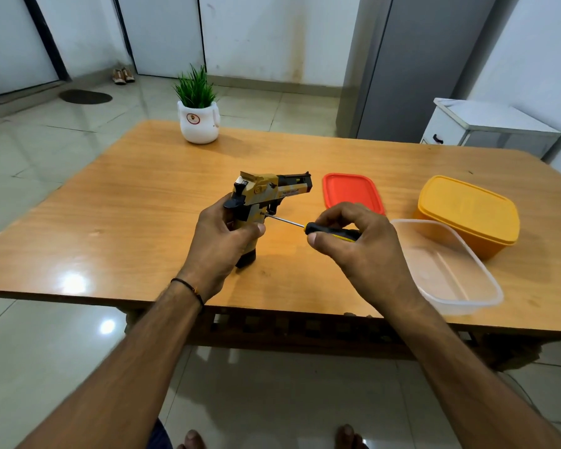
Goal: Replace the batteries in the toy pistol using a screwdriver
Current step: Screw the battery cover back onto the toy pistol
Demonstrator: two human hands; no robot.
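Toy pistol (266, 192) is held upright over the middle of the wooden table (110, 222), barrel pointed right and away, grip pointed down. Whether the grip base is touching the tabletop cannot be told. The pistol grip is wrapped by the left hand (221, 241), fingers and thumb curled round it. Screwdriver (331, 231) is gripped by the right hand (353, 241) at the black-and-yellow handle, thumb and fingers curled round it. The shaft is aimed left and the tip is set against the side of the pistol grip, just below the trigger. A red lid (350, 189) is laid flat on the table just behind the right hand. A clear container (450, 270) is placed at the right near the front edge, open side up, and a yellow lidded container (467, 212) is set just behind it. A white plant pot (199, 123) is placed at the far edge. A black thread band (188, 288) is worn on the left wrist.
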